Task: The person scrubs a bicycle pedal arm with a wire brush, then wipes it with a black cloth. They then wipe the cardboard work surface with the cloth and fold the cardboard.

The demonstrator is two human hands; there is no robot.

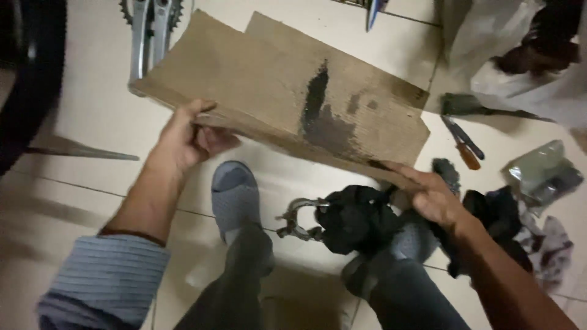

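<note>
Only the head view here, looking straight down at a tiled floor. Container-wise there's not much: a small grey plastic bag lies at the right on the floor with something inside, can't tell what. The main thing is a flat sheet of brown cardboard with a dark oily stain near its middle, held up off the floor, tilted, above the person's feet. The left hand grips the near left edge, fingers curled shut over the top and thumb under. The right hand has the near right corner, fingers stretched along the edge and pinched closed on it. Under the cardboard are two feet in grey socks, and between them a metal brake caliper touching a black rag. A bike crank with chainring pokes out behind the cardboard's far left corner, a tyre runs down the left side, and a screwdriver with orange handle lies at the right near more dark rags.
</note>
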